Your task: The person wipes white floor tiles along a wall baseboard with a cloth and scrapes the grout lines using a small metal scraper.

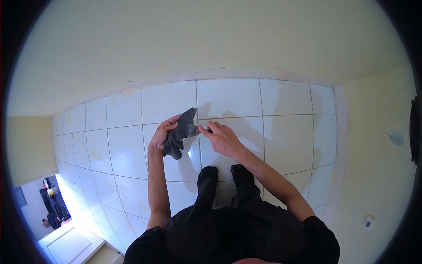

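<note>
A crumpled dark grey sock-like cloth point(177, 135) hangs in front of me above the floor. My left hand point(165, 130) grips it from its left side, thumb over the fabric. One pointed end of the cloth stands up and to the right, and a bunched end droops below my left wrist. From the right, my right hand point(222, 137) has its fingers curled, with the fingertips pinched at the cloth's lighter right-hand corner. What lies inside the cloth's folds is hidden.
White floor tiles point(228, 97) spread beneath me up to a pale wall point(220, 39). My black-socked feet point(208, 172) stand below my hands. An open white door point(72, 244) is at the lower left, with a dark cluttered heap point(53, 203) beyond. Another wall point(378, 176) rises on the right.
</note>
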Demonstrator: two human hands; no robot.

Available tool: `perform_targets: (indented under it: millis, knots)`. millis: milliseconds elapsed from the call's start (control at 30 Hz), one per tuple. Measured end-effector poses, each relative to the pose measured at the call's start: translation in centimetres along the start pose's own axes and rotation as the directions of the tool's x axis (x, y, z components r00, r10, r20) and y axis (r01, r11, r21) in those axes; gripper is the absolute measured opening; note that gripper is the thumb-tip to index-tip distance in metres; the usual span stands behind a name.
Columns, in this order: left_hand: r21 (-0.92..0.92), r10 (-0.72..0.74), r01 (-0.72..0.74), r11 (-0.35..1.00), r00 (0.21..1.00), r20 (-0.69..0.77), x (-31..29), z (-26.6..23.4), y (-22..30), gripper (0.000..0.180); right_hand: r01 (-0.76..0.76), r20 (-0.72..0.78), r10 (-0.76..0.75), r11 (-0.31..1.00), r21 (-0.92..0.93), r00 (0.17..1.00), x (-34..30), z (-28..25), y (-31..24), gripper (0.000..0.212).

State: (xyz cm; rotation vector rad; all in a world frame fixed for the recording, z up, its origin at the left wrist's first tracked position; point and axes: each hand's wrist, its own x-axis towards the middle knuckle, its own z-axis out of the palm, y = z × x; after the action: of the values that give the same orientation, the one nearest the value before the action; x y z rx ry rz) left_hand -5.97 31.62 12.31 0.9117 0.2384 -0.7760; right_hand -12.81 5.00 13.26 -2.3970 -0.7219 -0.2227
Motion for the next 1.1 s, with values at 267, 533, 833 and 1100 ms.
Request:
perform_targets:
  millis: [267, 533, 833, 1100]
  knots:
    - [0.581, -0.246, 0.115, 0.806, 0.957, 0.152, -1.0, 2.4, 0.4, 0.037, -0.389, 0.374, 0.285, 0.889, 0.240, 0.882, -0.2, -1.9, 0.1, 0.024]
    - [0.644, -0.442, 0.216, 0.734, 0.872, 0.211, -0.4, 0.1, -1.2, 0.035, -0.537, 0.462, 0.453, 0.842, 0.061, 0.762, -3.3, -3.3, 1.5, 0.027]
    - [0.677, 0.079, -0.077, 0.732, 0.996, 0.029, 4.0, 3.4, -5.1, 0.034, -0.829, 0.123, 0.821, 0.541, 0.139, 0.557, -11.1, -5.2, 10.6, 0.043]
    - [0.732, 0.354, -0.681, 0.001, 0.685, 0.637, 10.2, 9.6, -14.3, 0.050, -0.672, -0.008, 0.721, 0.643, -0.368, 0.693, -8.6, -2.9, 16.4, 0.058]
